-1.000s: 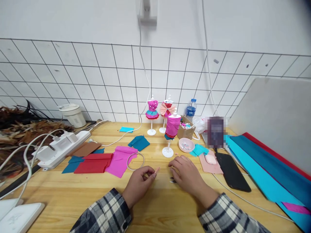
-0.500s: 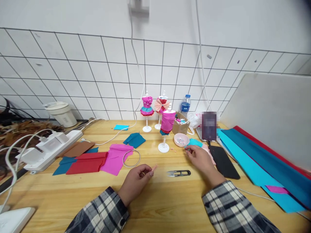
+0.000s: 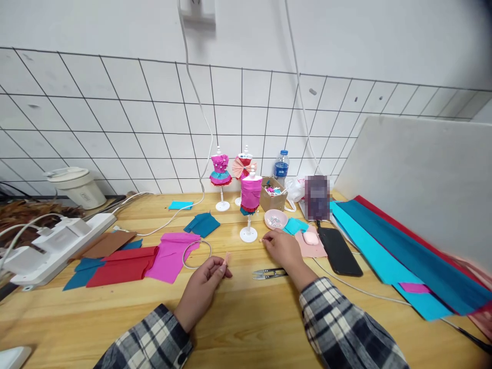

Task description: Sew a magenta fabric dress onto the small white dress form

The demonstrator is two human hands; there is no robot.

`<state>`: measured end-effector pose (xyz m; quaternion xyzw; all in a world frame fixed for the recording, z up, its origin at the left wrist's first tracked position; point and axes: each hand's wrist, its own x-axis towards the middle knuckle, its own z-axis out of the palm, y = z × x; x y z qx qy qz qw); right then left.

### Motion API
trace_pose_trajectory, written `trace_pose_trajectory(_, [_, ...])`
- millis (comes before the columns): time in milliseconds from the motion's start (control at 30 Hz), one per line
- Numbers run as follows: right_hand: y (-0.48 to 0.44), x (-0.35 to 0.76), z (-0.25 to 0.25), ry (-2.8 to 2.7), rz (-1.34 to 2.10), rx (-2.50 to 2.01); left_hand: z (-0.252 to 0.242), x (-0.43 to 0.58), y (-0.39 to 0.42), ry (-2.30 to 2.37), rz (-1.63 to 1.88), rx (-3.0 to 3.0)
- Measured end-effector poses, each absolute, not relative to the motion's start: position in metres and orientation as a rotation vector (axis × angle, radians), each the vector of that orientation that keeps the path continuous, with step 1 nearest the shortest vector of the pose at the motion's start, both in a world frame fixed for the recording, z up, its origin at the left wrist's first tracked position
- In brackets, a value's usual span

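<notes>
My left hand (image 3: 203,288) is closed in a pinch on a small peach strip (image 3: 227,258), which points upward above the table. My right hand (image 3: 283,251) reaches over the wooden table with its fingertips pressed together just right of the front mini dress form (image 3: 251,195). What those fingertips hold, if anything, is too small to make out. That form wears a magenta top over a ruffled red and teal hem. Thread snips (image 3: 265,274) lie between my hands, their handle end partly hidden by my right hand. A pink bowl of beads (image 3: 275,219) stands behind my right hand.
Two dressed forms (image 3: 220,171) stand at the back, near a cardboard box (image 3: 273,197) and a water bottle (image 3: 282,165). Magenta cloth (image 3: 171,259), red cloth (image 3: 123,266) and a metal hoop (image 3: 197,254) lie left. A pink mouse (image 3: 310,238) and black phone (image 3: 340,251) lie right.
My right hand has moved from beside the turquoise cloth toward the front form's base, uncovering the pink mouse. My left hand still pinches the peach strip, now more upright. The view has turned slightly right.
</notes>
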<state>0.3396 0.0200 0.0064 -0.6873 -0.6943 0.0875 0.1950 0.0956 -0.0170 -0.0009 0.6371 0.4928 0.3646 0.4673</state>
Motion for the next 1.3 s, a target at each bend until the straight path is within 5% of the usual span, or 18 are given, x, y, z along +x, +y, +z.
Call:
trace_pose_trajectory(433, [-0.033,0.293,0.017,-1.952,0.578,-1.558,0.005,0.084,-0.020,1.583,0.501,2.208])
trace_pose_trajectory(700, [-0.042,0.279,0.009,-1.941,0.874,-1.430,0.016,0.083,-0.033,1.200,0.794,2.266])
trace_pose_trajectory(1300, [-0.030,0.296,0.011,-1.723,1.047,-1.447,0.007,0.084,-0.026,1.332,0.867,2.084])
